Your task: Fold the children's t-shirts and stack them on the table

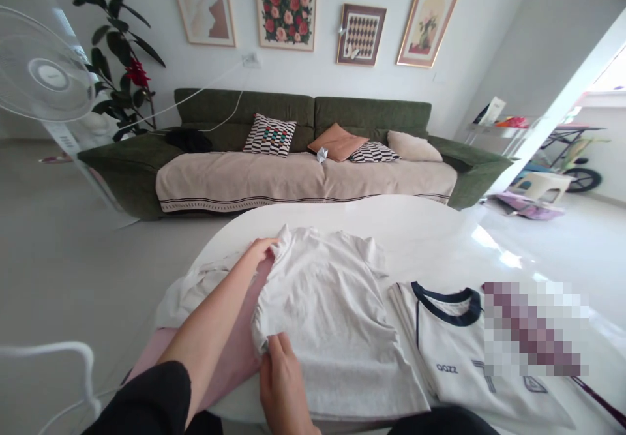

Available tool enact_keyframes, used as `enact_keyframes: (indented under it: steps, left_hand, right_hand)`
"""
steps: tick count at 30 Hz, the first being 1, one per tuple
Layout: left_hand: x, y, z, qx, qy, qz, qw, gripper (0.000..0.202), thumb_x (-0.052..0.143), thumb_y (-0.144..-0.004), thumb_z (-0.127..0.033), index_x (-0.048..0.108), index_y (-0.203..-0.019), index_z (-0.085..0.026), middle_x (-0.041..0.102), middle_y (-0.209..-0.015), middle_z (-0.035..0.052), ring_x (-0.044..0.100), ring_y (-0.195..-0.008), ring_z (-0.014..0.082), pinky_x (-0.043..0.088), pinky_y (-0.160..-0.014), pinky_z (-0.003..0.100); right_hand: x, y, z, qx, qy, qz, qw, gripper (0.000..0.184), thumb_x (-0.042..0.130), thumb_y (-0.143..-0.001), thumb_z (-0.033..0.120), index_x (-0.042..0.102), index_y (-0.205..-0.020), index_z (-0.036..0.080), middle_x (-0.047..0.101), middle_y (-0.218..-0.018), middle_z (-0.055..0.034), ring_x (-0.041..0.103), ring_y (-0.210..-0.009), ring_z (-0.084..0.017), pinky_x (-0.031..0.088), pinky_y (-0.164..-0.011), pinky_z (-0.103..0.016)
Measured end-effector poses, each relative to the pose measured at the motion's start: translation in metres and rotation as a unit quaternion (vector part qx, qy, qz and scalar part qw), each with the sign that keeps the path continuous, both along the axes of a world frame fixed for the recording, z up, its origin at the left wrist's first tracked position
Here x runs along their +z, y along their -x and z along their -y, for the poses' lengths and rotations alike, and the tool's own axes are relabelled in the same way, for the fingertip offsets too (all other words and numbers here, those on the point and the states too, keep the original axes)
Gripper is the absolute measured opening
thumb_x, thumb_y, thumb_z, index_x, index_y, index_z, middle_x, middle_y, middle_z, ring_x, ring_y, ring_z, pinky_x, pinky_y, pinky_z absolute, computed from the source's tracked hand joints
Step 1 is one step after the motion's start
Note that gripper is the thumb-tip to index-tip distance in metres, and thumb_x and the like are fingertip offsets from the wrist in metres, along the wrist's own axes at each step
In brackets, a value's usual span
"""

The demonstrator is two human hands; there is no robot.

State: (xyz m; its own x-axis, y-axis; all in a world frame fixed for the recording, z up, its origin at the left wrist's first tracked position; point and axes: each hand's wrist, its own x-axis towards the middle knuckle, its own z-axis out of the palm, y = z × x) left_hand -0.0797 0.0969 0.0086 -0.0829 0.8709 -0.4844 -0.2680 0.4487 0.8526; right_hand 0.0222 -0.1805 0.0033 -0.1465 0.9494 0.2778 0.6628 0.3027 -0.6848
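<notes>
A white T-shirt (327, 304) lies spread out on the white table, its neck end toward the sofa and one short sleeve out to the right. At its far left, by the shoulder, my left hand (264, 248) is closed on the fabric. Nearer to me, my right hand (283, 379) pinches the left side edge of the same shirt, which is bunched there. Under and left of the shirt lies a pink cloth (232, 347). Another white garment (198, 291) is crumpled beyond my left forearm.
To the right, a folded white jersey (454, 363) with a navy collar lies on the table (415, 226), beside a blurred purple object (533, 327). A green sofa (274, 112) with cushions stands behind. A fan (49, 76) is at left, and a white curved tube (88, 370) at lower left.
</notes>
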Motion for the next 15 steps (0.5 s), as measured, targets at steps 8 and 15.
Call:
enact_keyframes:
  steps: [8,15]
  left_hand:
    - [0.01,0.021,0.002,-0.029,0.071,0.031,0.997,0.023,0.05,-0.085,-0.029,0.054,-0.1,-0.012,0.058,-0.091,0.0036,0.057,-0.073,0.0112,0.05,-0.062,0.027]
    - [0.018,0.024,0.011,-0.011,0.031,0.08,0.996,0.009,0.053,-0.073,-0.01,0.056,-0.065,-0.011,0.057,-0.058,0.0037,0.057,-0.051,0.0138,0.048,-0.053,0.025]
  right_hand:
    - [0.026,-0.021,0.003,0.055,0.008,-0.074,0.996,0.053,0.035,-0.067,0.0,0.042,-0.117,0.017,0.055,-0.093,-0.0067,0.055,-0.085,-0.018,0.044,-0.075,-0.029]
    - [0.023,-0.017,0.007,0.044,0.007,-0.079,0.996,0.06,0.028,-0.063,-0.005,0.043,-0.116,0.019,0.051,-0.09,-0.0049,0.055,-0.073,-0.014,0.043,-0.067,-0.025]
